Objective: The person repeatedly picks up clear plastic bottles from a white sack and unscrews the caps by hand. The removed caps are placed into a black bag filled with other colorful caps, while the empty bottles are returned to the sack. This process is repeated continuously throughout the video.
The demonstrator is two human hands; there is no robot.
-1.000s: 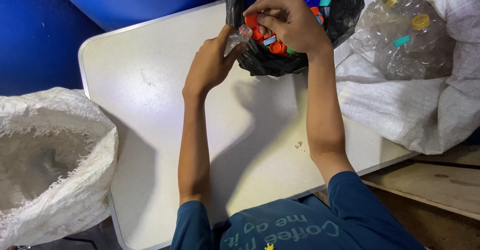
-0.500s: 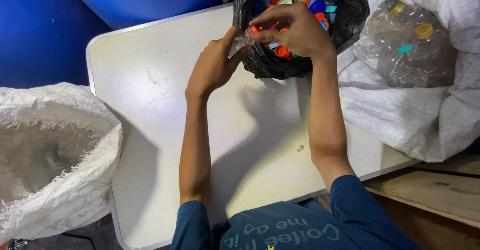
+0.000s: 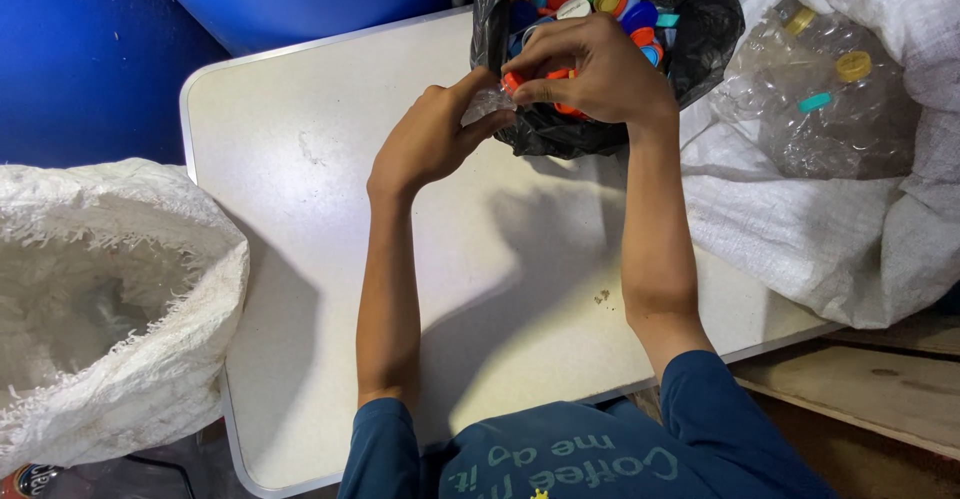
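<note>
I see left hand (image 3: 432,139) grasping crumpled clear bottle (image 3: 487,105). Right hand (image 3: 590,67) pinches orange cap (image 3: 513,81) at black bag (image 3: 700,29) full of caps, on white table (image 3: 320,189).

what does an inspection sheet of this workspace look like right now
surface: white table, a few crumbs near the right forearm
job's things: small clear plastic bottle held between both hands; orange cap at its end; black bag full of coloured caps
clutter: white sack of clear bottles on the right; open white sack on the left
grippers: left hand grips the bottle; right hand pinches the cap
cables: nothing seen
surroundings: blue wall behind, wooden boards lower right
</note>
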